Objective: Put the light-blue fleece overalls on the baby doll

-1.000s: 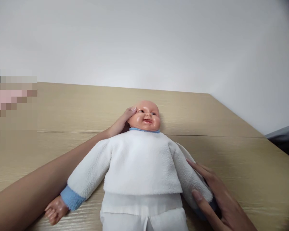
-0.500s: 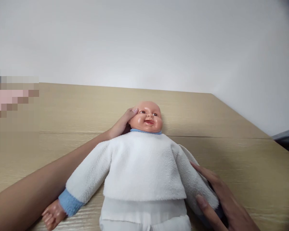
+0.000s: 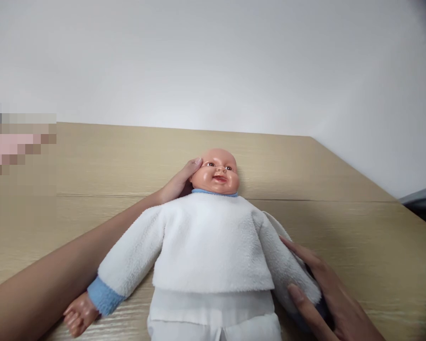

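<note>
A baby doll (image 3: pixel 213 246) lies face up on the wooden table, its head away from me. It wears a white fleecy top with blue trim at the neck and cuff, and white trousers; its feet are outside the view. My left hand (image 3: pixel 181 181) cups the side of its head, thumb by the temple and the other fingers hidden behind. My right hand (image 3: pixel 328 284) is closed around the sleeved arm on the right, index finger along the outside and thumb on top. That arm's hand is hidden; the other doll hand (image 3: pixel 81 313) rests beside my left forearm.
The wooden table (image 3: pixel 128 151) reaches back to a pale wall (image 3: pixel 199 61), with a seam running across its top. A pixelated patch covers the left edge of the view. Something dark grey (image 3: pixel 424 203) shows beyond the table's right edge.
</note>
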`<state>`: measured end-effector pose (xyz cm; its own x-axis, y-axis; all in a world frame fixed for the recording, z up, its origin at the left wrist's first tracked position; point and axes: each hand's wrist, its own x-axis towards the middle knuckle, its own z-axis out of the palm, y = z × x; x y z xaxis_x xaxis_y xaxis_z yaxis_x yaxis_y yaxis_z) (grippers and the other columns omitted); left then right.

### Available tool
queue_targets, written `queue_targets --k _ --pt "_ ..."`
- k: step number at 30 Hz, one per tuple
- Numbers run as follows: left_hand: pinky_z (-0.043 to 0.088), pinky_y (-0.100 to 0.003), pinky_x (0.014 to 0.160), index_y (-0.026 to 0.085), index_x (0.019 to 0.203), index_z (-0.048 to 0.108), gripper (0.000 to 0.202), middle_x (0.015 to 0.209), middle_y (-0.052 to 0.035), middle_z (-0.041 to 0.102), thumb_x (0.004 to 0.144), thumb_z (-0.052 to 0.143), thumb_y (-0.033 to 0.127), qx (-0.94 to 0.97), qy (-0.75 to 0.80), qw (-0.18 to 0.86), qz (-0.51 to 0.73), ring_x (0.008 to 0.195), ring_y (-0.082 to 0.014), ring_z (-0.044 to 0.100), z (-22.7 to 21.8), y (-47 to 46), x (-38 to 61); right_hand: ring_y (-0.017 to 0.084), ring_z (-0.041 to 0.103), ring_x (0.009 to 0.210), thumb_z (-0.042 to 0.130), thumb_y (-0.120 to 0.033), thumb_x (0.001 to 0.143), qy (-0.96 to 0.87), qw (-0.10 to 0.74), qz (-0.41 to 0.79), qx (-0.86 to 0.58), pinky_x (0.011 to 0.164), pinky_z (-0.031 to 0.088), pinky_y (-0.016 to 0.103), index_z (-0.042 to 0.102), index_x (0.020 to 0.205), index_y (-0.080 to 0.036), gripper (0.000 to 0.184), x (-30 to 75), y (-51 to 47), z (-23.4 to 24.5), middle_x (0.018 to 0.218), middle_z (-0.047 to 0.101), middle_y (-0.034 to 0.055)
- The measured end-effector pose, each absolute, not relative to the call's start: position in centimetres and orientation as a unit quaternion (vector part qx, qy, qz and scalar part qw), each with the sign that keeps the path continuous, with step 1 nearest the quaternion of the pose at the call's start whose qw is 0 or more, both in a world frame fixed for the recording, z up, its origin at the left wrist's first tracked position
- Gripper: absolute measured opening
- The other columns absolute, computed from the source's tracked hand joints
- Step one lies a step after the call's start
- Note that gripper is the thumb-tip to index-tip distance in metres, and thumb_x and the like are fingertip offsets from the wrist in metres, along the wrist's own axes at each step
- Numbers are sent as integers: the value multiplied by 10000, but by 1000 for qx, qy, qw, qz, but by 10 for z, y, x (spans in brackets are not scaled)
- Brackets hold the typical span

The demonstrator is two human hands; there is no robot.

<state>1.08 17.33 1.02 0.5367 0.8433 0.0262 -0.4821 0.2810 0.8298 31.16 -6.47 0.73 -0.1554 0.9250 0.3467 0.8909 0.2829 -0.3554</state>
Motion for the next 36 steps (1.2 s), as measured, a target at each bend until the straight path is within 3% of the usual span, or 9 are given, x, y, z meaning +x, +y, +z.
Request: queue_targets --k 17,23,28,31,34,36 --pt "465 -524 1330 164 1441 759 585 1379 -138 838 1049 725 597 406 215 789 408 1411 -394 726 10 171 11 280 720 1453 512 -454 1147 -746 226 80 -621 1146 663 401 408 1721 -406 586 315 -68 5 1641 674 65" --pt "473 -542 1316 181 1323 805 616 1360 -139 843 1011 701 702 395 244 805 369 1430 -408 702 13 174 2 322 654 1520 551 -535 1118 -713 286 111 -631 1190 633 478 475 1673 -404 575 317 -66 3 1665 630 75" --pt "419 -445 1332 199 1206 819 463 1489 -144 764 941 803 577 446 362 660 484 1500 -330 635 15 164 -29 350 610 1529 552 -600 1115 -656 334 199 -647 1256 555 630 512 1626 -422 542 315 -63 -2 1683 581 65" --pt "423 -415 1295 202 1159 810 413 1504 -139 731 911 853 530 446 411 598 524 1453 -297 641 19 137 -56 370 515 1595 561 -594 1115 -653 357 149 -651 1320 437 709 579 1556 -389 487 308 -60 4 1679 563 72" --pt "446 -404 1229 233 1122 793 330 1399 -74 745 916 874 477 461 452 526 554 1335 -273 649 30 86 -79 386 505 1592 576 -539 1116 -664 383 79 -637 1274 478 698 627 1494 -346 427 297 -64 24 1667 563 95" --pt "417 -404 1246 246 1049 776 261 1304 -57 755 973 813 493 501 509 414 564 1351 -285 618 40 37 -89 389 543 1555 593 -471 1113 -688 406 41 -600 1236 517 675 652 1445 -326 367 289 -79 42 1635 585 109"
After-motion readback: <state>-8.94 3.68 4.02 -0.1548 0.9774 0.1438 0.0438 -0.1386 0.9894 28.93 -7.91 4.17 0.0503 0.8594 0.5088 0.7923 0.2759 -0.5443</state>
